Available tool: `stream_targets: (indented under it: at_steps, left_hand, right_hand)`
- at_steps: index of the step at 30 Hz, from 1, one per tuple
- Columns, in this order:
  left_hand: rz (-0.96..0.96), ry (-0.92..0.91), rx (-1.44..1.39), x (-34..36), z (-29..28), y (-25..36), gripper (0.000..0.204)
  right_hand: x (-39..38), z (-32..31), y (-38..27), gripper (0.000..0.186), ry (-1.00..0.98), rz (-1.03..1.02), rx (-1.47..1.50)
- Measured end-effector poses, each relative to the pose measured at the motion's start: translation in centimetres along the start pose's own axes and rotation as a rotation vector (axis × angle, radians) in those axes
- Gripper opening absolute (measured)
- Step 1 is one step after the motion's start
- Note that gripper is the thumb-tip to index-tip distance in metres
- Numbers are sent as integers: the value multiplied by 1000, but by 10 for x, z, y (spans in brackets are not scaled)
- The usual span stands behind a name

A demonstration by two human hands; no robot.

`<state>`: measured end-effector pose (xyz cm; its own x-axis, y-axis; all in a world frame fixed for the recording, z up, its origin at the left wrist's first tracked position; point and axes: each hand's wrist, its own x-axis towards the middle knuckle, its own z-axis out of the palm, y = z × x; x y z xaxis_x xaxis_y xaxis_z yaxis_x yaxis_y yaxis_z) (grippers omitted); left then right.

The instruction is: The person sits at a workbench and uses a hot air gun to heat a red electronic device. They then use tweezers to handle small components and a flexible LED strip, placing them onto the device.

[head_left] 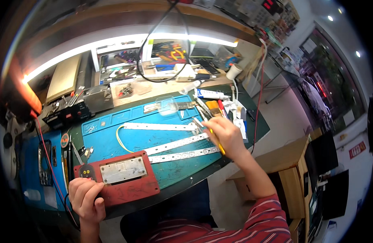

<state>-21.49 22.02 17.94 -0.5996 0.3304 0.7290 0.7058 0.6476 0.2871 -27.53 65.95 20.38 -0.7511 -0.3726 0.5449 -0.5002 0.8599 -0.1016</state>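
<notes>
Several white LED strips (182,154) lie across the blue silicone work mat (103,141), and a pale wire loops off the left end of the top one. Over their right ends, my right hand (229,137) is closed around a slim yellow-handled tool (219,143); its exact kind is partly hidden by the fingers. My left hand (87,198) has its fingers curled over the lower left corner of a red plate device (132,188) with a bare metal inset, beside its round black part (87,173). The palm hides that corner. The strips' left ends meet the device's upper right side.
A clear plastic box (167,106) sits at the mat's back. A brush (213,107), white-and-blue tube (210,94) and crumpled tissue (237,115) crowd the right. Pens and tweezers (77,154) lie left. A black cable (138,60) hangs overhead.
</notes>
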Motion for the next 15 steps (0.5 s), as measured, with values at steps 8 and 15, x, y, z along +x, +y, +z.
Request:
stream_targets:
  at_steps: [8,15]
  left_hand:
    - [-17,-4,13,-5,-1,0,37]
    - [-35,-12,-1,-9,-2,-1,35]
  right_hand:
    - [-15,-14,73,26,171,438,-71]
    - [-44,-35,122,17,-12,787,-310]
